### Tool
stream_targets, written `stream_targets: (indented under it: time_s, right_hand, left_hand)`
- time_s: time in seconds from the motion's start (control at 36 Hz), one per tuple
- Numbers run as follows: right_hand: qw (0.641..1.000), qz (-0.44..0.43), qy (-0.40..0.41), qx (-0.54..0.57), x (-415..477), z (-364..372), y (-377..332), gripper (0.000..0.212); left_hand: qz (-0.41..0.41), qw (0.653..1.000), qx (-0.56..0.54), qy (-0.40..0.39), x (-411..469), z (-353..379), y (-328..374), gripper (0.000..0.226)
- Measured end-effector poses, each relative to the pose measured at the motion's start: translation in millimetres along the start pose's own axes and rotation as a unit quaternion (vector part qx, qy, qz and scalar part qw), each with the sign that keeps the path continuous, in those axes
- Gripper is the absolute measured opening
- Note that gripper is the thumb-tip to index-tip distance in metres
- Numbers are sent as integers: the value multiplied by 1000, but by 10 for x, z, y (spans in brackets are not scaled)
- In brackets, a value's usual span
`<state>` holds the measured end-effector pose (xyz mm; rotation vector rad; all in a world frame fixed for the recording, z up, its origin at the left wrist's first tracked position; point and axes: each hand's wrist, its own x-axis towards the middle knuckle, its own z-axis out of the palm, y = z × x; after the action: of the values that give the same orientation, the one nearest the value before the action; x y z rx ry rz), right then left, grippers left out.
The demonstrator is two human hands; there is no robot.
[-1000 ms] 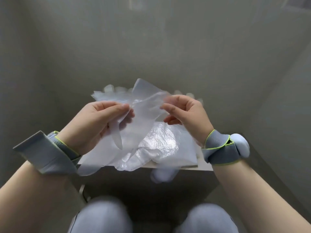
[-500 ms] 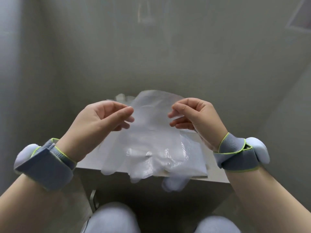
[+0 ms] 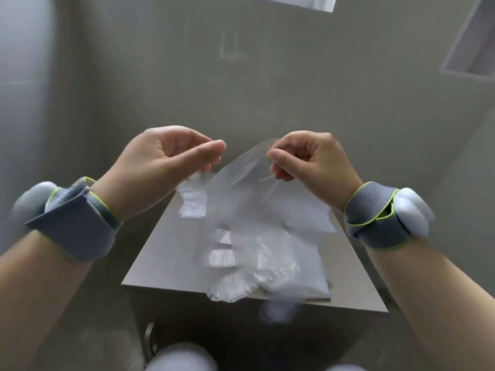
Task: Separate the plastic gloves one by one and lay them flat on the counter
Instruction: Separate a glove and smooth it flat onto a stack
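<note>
A clear plastic glove (image 3: 249, 199) hangs in the air over the small grey counter (image 3: 163, 253). My right hand (image 3: 313, 164) pinches its upper edge between thumb and forefinger. My left hand (image 3: 166, 156) is at the glove's left edge with its thumb against its curled fingers. Blur hides whether it still grips the film. A heap of more clear gloves (image 3: 284, 263) lies under the hanging glove on the counter's right half, and one glove's fingers droop over the front edge. One separate glove (image 3: 192, 204) lies flat at the counter's far left.
The counter is narrow, with a grey wall close behind it and walls on both sides. Its bare surface shows on the left and front left. My knees (image 3: 182, 357) are just below its front edge. Both wrists wear grey bands.
Both hands have risen and moved apart with the glove. Its top edge now slants down from my right hand toward my left. More of the counter and the flat glove are visible.
</note>
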<state>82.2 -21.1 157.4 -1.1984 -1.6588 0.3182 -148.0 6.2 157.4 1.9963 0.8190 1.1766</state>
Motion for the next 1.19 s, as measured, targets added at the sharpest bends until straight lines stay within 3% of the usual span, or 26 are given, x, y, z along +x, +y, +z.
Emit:
stream_targets:
  time_s: [0.08,0.19,0.36,0.44,0.5,0.58,0.67,0.75,0.92,1.0,1.14,1.19]
  right_hand:
    - [1000,-10,-5,-14,56,13,-11,10]
    - [999,-18,-26,-32,101,41,-18,11]
    - [999,-23,-33,-36,171,22,-42,12]
    - [999,-5,-16,-49,172,-15,14,7]
    - [997,24,9,-66,154,-48,86,15]
    - [986,54,75,-138,35,-66,170,30]
    - [983,49,107,-140,-203,21,166,17]
    - [991,53,35,-116,-464,166,163,6]
    - [978,188,-54,-69,-671,318,338,23]
    - [934,337,-62,107,-658,341,391,35]
    - [799,488,-60,345,-581,415,478,67]
    - [723,513,-93,452,-553,452,525,83]
  left_hand:
    - [0,1000,23,-4,7,59,27,42]
    - [-7,998,68,-9,63,112,28,55]
    - [40,986,161,18,277,106,69,5]
    - [31,986,165,18,309,88,33,5]
    - [14,987,155,28,328,87,1,7]
    - [-31,993,107,37,374,113,-56,9]
    - [-95,994,17,44,433,170,-97,8]
    - [-131,988,-31,71,509,234,-110,9]
    - [-176,963,-184,84,599,275,-15,7]
    - [-179,949,-238,105,610,278,-1,7]
    - [-152,947,-257,119,608,264,10,12]
    - [-145,945,-265,129,619,242,12,11]
